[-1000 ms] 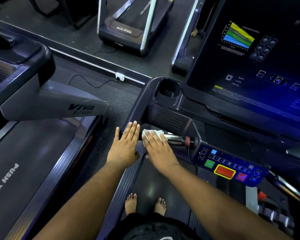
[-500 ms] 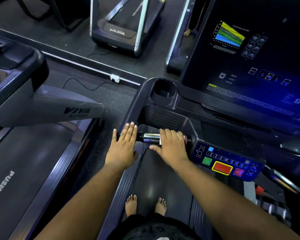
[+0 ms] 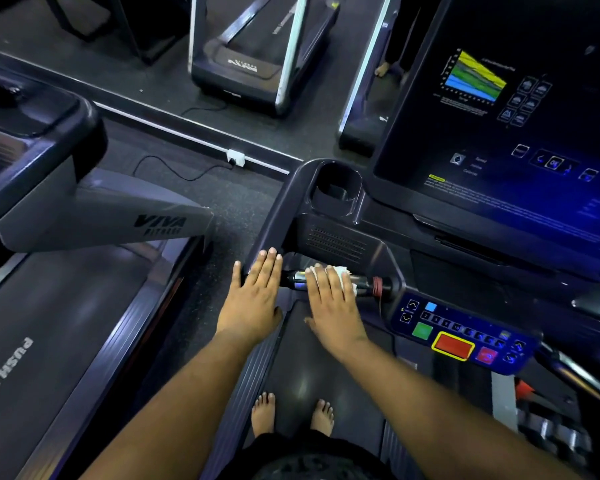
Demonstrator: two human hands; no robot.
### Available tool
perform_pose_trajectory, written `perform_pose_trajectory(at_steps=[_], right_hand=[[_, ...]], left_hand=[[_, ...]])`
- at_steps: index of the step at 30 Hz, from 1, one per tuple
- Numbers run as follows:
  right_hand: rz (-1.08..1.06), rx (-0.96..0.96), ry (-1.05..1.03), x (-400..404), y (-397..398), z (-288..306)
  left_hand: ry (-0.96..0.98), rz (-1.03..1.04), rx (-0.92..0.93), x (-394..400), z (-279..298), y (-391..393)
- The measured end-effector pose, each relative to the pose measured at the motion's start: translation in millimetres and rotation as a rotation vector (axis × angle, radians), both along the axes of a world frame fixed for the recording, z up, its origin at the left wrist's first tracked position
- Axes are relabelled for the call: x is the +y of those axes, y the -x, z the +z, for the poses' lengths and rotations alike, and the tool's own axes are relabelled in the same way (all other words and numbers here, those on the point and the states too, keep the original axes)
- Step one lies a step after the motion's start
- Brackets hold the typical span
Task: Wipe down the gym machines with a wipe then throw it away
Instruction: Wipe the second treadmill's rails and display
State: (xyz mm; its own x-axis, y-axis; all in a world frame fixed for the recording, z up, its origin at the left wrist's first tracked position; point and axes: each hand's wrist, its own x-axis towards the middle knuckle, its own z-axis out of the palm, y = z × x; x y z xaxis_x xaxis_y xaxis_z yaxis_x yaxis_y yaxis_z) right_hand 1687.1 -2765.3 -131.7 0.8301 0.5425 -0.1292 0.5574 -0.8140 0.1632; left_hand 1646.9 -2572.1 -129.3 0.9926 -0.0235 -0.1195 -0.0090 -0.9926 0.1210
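I stand barefoot on a dark treadmill whose left side rail (image 3: 274, 216) runs up to the console. My left hand (image 3: 255, 299) rests flat with straight fingers on that rail's near end. My right hand (image 3: 333, 303) lies flat over a white wipe (image 3: 342, 273), pressing it onto the shiny metal grip bar (image 3: 364, 284) in front of the console. Only the wipe's far edge shows past my fingertips. A bare stretch of the bar lies between my two hands.
The button panel (image 3: 465, 332) with green and red keys sits right of the bar, below the big dark screen (image 3: 499, 116). A cup holder (image 3: 336, 188) lies beyond my hands. A second treadmill (image 3: 66, 306) stands to the left, with a cable and socket (image 3: 235, 157) on the floor.
My right hand slid right along the grip bar with the wipe, then back left to about mid-bar. The left hand stayed on the rail.
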Motion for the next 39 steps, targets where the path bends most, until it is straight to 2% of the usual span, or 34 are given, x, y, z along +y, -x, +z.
perform_pose_trajectory(at_steps=[3,8,12,15,18,22,24,27,30,32,33,35,39], right_hand=[[-0.011,-0.021,-0.039,22,-15,2],[-0.009,0.09,-0.007,60,-43,24],[0.058,0.015,-0.061,25,-17,8],[0.024,-0.078,-0.091,-16,-9,7],[-0.016,-0.021,-0.122,-34,-10,26],[-0.053,0.203,-0.28,-37,-15,55],[-0.043,0.254,-0.376,-48,-15,62],[-0.105,0.279,-0.667,-66,-14,70],[-0.234,0.111,-0.979,-94,-23,83],[-0.276,-0.047,-1.037,-119,-29,90],[-0.292,-0.08,-1.022,-134,-33,90],[-0.271,0.004,-0.89,-145,-35,83],[-0.172,0.275,-0.416,-144,-41,67]], left_hand=[[-0.004,-0.01,0.015,-1,1,0],[0.006,-0.018,-0.021,1,-1,0],[0.002,-0.022,-0.023,0,0,1],[-0.008,-0.015,-0.01,0,2,0],[-0.052,-0.019,0.022,-4,10,-1],[-0.044,0.002,-0.007,-5,10,0],[-0.028,0.032,-0.028,-11,8,-3],[0.012,0.003,-0.027,-28,13,-9],[0.066,-0.058,0.003,-60,17,-20],[0.098,-0.102,-0.009,-82,20,-28],[0.111,-0.126,-0.008,-97,23,-33],[0.12,-0.162,0.023,-111,23,-37],[0.139,-0.215,0.042,-138,26,-51]])
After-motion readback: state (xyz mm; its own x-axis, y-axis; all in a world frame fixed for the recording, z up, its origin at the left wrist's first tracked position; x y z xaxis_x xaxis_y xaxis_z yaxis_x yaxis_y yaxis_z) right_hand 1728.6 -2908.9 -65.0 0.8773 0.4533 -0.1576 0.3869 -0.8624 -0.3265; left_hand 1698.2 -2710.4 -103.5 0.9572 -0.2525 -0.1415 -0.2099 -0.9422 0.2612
